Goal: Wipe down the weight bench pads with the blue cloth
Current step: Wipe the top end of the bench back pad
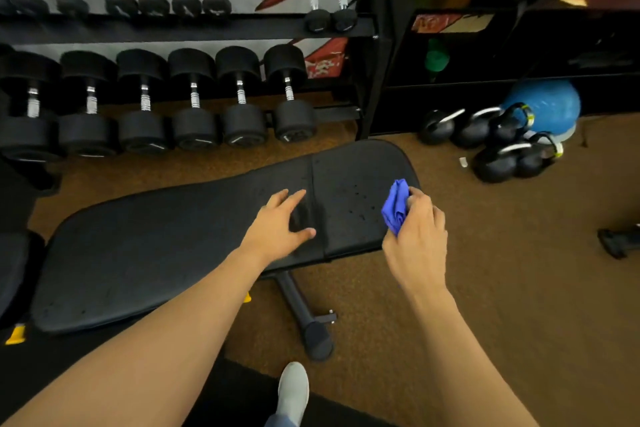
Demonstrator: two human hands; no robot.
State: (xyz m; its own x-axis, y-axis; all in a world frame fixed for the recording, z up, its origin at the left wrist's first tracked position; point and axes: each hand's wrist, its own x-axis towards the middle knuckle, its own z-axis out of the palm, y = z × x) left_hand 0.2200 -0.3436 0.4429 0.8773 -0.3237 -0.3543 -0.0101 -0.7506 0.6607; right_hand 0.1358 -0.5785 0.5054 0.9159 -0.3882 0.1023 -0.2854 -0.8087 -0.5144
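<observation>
Blue cloth bunched at the short pad's edge

The right hand gripped the cloth, fingers curled round the wad, over the pad's near right edge; whether the cloth touched the pad could not be told. Dark droplets speckled that pad. The left hand lay flat on the long pad, fingers spread, fingertips at the seam between the two pads. The hands were apart. Behind the bench stood a rack of dumbbells. Kettlebells and a ball sat on the brown floor to the right. A grey shoe showed below.
</observation>
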